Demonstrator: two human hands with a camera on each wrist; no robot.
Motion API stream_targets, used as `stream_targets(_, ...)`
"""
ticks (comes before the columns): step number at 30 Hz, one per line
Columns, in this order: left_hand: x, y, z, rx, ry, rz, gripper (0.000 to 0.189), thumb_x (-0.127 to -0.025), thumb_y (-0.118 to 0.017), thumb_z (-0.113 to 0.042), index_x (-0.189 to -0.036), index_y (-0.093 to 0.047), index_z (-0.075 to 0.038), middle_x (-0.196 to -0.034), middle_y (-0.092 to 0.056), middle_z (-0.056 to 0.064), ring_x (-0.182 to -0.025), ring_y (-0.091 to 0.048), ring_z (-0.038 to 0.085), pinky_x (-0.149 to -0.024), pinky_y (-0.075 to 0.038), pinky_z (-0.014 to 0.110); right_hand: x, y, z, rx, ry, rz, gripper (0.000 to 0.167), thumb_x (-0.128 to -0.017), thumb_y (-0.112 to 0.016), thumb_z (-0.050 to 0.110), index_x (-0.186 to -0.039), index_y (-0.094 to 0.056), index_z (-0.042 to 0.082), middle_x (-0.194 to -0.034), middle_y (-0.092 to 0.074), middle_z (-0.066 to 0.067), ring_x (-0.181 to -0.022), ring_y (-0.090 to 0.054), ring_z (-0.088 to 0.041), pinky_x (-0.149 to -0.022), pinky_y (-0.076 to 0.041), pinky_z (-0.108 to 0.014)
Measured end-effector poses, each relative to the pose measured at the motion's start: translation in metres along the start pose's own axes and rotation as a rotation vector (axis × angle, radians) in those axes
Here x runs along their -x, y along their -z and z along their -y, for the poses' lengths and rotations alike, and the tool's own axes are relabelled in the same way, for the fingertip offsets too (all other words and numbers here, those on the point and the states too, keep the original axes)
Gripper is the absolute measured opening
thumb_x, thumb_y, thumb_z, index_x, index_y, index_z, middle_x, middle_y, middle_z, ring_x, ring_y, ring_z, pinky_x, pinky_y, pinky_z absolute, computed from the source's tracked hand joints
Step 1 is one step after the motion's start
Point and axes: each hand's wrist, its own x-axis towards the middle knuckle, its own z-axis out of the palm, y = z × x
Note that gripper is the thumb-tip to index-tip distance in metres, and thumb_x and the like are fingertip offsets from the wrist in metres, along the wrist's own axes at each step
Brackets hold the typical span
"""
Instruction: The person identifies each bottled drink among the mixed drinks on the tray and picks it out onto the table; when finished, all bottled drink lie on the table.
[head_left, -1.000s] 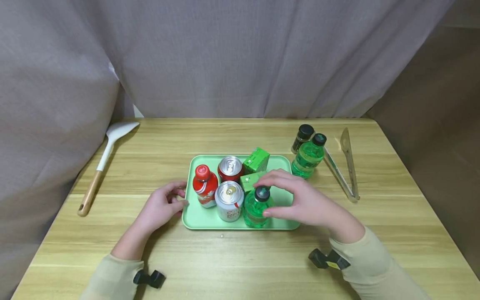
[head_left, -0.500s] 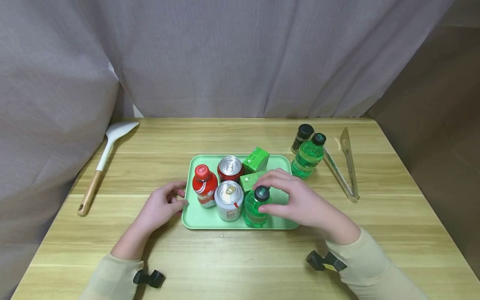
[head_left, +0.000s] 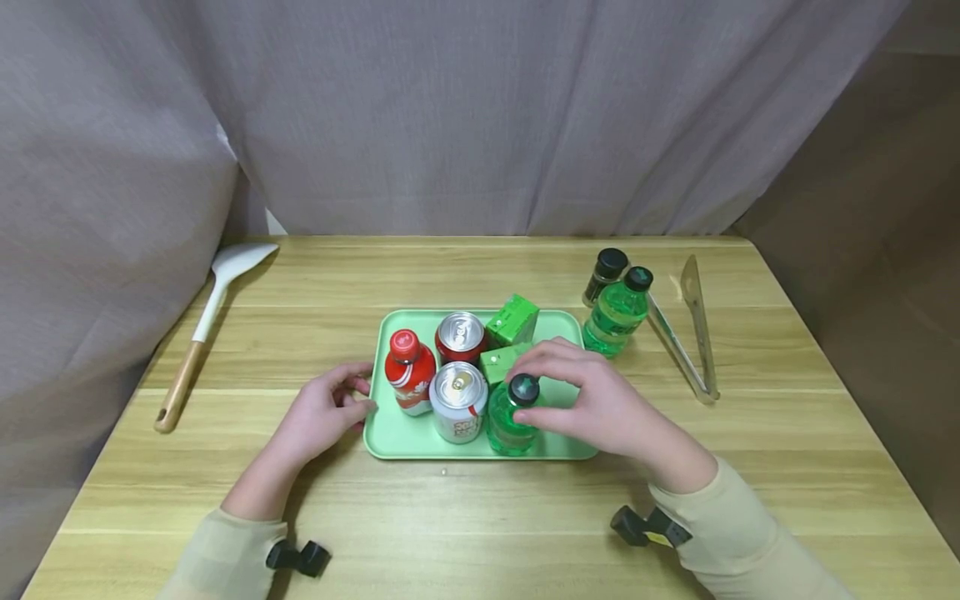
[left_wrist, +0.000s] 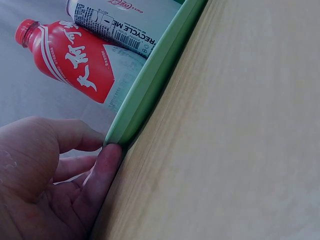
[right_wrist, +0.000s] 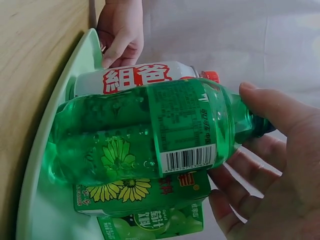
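My left hand (head_left: pixel 326 412) pinches the left rim of the light green tray (head_left: pixel 401 437), thumb and fingers on either side of it in the left wrist view. My right hand (head_left: pixel 600 408) holds a green drink bottle (right_wrist: pixel 130 135) near its neck, thumb on the near side and fingers beyond. That bottle stands upright on the tray's front right part, under its black cap. Left of it are a white can (head_left: pixel 458 417) and a red bottle (head_left: pixel 411 379). Behind them stand a red can (head_left: pixel 461 337) and two green drink cartons (head_left: pixel 513 321), one partly hidden by my fingers.
A second green bottle (head_left: pixel 617 317) and a black-capped jar (head_left: pixel 605 275) stand just right of the tray. Metal tongs (head_left: pixel 701 333) lie beyond them. A white spatula with a wooden handle (head_left: pixel 183 383) lies far left. A grey curtain (head_left: pixel 450 125) closes off the back.
My right hand has shifted slightly left, and its thumb has come in closer to the green bottle's neck. My left hand and the tray stay put.
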Motion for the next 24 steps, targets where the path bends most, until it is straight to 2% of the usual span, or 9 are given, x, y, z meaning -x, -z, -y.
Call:
stream_targets(7,0.0007,0.0004,0.0002,-0.005,-0.004,-0.001,0.052,-0.089,-0.072,0.0,-0.139,-0.059,0.001,-0.108,-0.065,0.018,-0.075,-0.06,0.017,-0.063,-0.062,0.028,-0.0002,-0.0014,-0.0006,-0.003,0.002,-0.043,0.033,-0.077,-0.092,0.014,-0.108,-0.08,0.015,-0.113,-0.074,0.008,-0.111,-0.065,-0.012,-0.099,-0.054,-0.025)
stream_targets(14,0.0006,0.0015,-0.0016,-0.001,-0.003,0.002,0.052,-0.089,-0.072,0.0,-0.139,-0.059,0.0,-0.109,-0.064,0.018,-0.076,-0.06,0.018,-0.063,-0.063,0.029,-0.0008,0.0,-0.0003,-0.005,0.015,-0.046,0.033,-0.076,-0.092,0.014,-0.107,-0.081,0.014,-0.113,-0.075,0.006,-0.109,-0.066,-0.012,-0.097,-0.055,-0.024)
stream_targets(24,0.0015,0.0011,-0.0023,0.006,0.017,0.014,0.051,-0.09,-0.072,-0.001,-0.139,-0.058,0.0,-0.11,-0.064,0.018,-0.076,-0.059,0.019,-0.064,-0.063,0.029,0.0006,0.0021,-0.0009,-0.038,-0.021,-0.045,0.031,-0.077,-0.092,0.015,-0.107,-0.081,0.016,-0.112,-0.075,0.009,-0.108,-0.065,-0.011,-0.094,-0.055,-0.024)
